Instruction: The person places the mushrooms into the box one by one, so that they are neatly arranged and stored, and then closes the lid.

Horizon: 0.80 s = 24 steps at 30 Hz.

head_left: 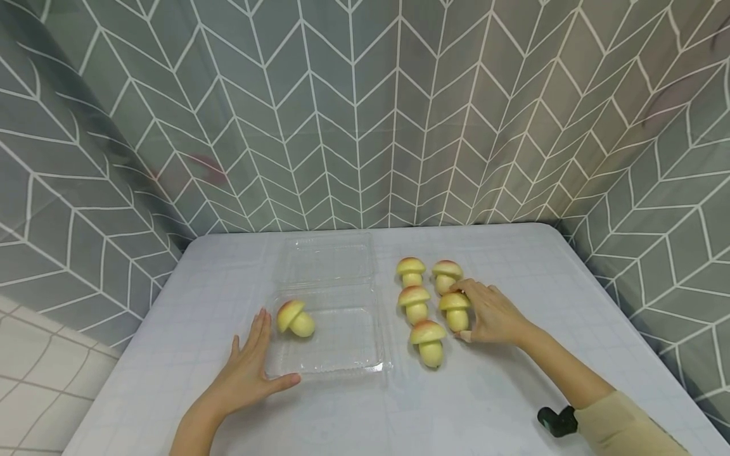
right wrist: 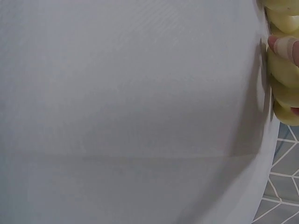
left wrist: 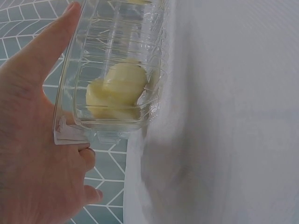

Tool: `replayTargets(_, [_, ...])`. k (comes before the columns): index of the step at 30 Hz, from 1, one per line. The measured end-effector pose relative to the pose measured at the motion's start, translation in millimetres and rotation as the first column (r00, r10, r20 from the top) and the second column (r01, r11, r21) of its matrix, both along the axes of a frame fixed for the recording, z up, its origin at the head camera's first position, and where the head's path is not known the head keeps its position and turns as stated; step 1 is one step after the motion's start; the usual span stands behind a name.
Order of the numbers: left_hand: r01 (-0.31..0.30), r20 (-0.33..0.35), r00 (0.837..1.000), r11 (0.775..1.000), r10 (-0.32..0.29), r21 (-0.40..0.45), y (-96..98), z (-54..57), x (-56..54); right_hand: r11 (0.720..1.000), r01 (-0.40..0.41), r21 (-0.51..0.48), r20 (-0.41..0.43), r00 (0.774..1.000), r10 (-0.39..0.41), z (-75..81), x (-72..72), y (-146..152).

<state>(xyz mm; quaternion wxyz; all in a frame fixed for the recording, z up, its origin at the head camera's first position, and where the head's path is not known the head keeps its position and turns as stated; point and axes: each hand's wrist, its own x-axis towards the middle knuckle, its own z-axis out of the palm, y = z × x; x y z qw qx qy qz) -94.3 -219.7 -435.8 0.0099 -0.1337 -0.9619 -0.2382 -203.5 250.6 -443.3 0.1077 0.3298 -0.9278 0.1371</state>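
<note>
A clear plastic clamshell box (head_left: 348,345) lies unfolded, its lid (head_left: 327,261) to the back. One yellow mushroom-shaped piece (head_left: 296,320) with a reddish cap top lies tilted in its left part, also visible through the wall in the left wrist view (left wrist: 124,84). My left hand (head_left: 242,364) rests against the box's left side with straight fingers, thumb spread along the front corner. My right hand (head_left: 493,316) grips the front mushroom piece (head_left: 455,311) of the right-hand column, fingers at its cap and thumb near its stem. The right wrist view shows only fingertips (right wrist: 282,46) on yellow shapes.
More mushroom pieces stand close by: one behind the gripped one (head_left: 446,276), and a column of three to its left, the nearest (head_left: 429,345) at the front. A small dark object (head_left: 556,422) lies by the right sleeve. Patterned curtains (head_left: 371,126) border the white table (head_left: 473,405).
</note>
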Motion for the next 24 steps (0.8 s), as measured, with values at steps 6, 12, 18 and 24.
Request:
replayTargets(6, [0.0,0.003,1.0,1.0,0.0,0.011,-0.1,0.9,2.5,1.0,0.022,-0.021,0.012,1.0,-0.022,7.6,1.0,-0.6])
replayTargets(12, [0.001,0.011,1.0,1.0,-0.001,0.022,0.3,0.5,4.2,0.998,0.021,-0.055,0.013,1.0,-0.02,22.1,1.6,-3.3])
replayTargets(18, [0.005,0.006,1.0,1.0,-0.005,0.016,0.4,0.8,3.8,0.995,0.011,-0.097,-0.03,0.999,-0.014,37.4,0.4,-8.2])
replayTargets(24, [0.008,0.014,1.0,1.0,-0.009,0.019,0.1,2.0,1.8,0.99,-0.014,-0.141,-0.099,0.995,0.0,52.7,0.1,-16.5])
